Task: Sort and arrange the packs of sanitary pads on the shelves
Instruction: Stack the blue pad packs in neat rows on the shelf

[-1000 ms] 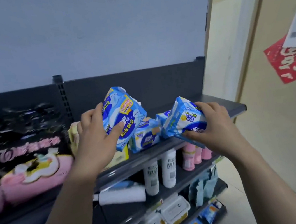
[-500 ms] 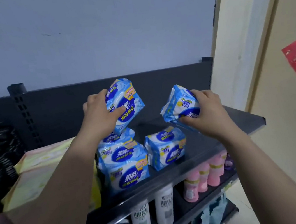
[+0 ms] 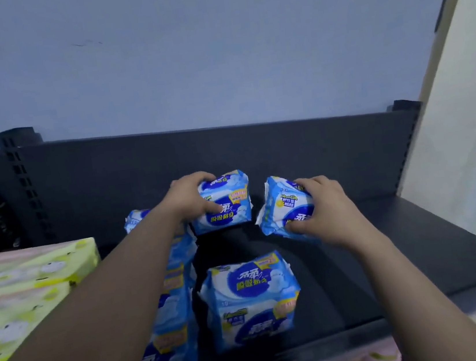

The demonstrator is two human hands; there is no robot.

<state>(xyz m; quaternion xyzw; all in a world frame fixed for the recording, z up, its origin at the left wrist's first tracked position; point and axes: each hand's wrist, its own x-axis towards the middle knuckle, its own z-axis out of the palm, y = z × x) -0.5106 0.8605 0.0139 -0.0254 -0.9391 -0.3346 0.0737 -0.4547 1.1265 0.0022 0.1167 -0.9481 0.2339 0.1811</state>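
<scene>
shelf [image 3: 439, 250]: rear pack [image 3: 226, 212] left of right pack [image 3: 285, 207] | front pack [image 3: 251, 299] before | box [image 3: 32, 286] leftmost

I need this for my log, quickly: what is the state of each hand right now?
Left hand: closed, gripping the rear middle pack.
Right hand: closed, gripping the rear right pack.

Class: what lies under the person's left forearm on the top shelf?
A row of blue sanitary pad packs runs front to back on the shelf, beside the yellow-green box. The forearm covers much of the row, so their number cannot be told.
</scene>
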